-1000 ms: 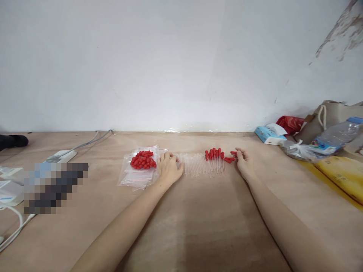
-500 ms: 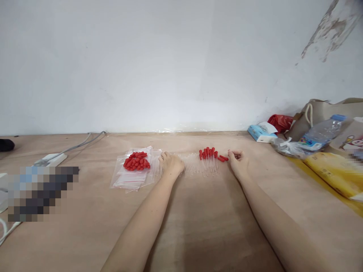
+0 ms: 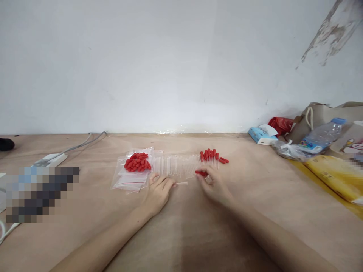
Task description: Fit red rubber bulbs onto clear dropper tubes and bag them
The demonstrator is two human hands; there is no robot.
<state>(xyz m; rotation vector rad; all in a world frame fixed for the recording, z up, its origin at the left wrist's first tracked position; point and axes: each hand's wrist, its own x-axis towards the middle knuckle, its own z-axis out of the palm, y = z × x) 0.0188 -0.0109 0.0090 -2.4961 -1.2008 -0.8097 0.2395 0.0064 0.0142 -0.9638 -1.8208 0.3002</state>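
In the head view, the left hand [image 3: 160, 189] sits low at the middle of the light brown wooden tabletop [image 3: 159, 241], its fingers curled together and gripping a thin, clear, straw-like tube [image 3: 181, 183]. The tube's free end points right, towards the other hand. The right hand [image 3: 212, 183] pinches a small red, rubbery-looking bulb [image 3: 200, 173] between thumb and fingers; the bulb and the tube's free end are near each other but apart.

Just beyond both hands lies a row of thin clear tubes [image 3: 167, 165], side by side and roughly parallel. At the right end of the row, several tubes wear red bulb tops [image 3: 210, 154] at their far ends, and a pair of loose red bulbs [image 3: 224, 160] lies just to the right of these. Left of the row, a heap of red bulbs [image 3: 137, 163] rests on flat clear zip bags [image 3: 130, 182].

Far to the right are a blue-and-white tissue pack [image 3: 262, 135], a crumpled red bag [image 3: 280, 124], a knotted clear plastic bag [image 3: 290, 149], a clear bottle with a blue cap [image 3: 326, 133] and a shiny yellow packet [image 3: 334, 175]. On the left, a grey cable [image 3: 82, 144] runs to a white power strip [image 3: 53, 160], with a pixelated patch in front of it.
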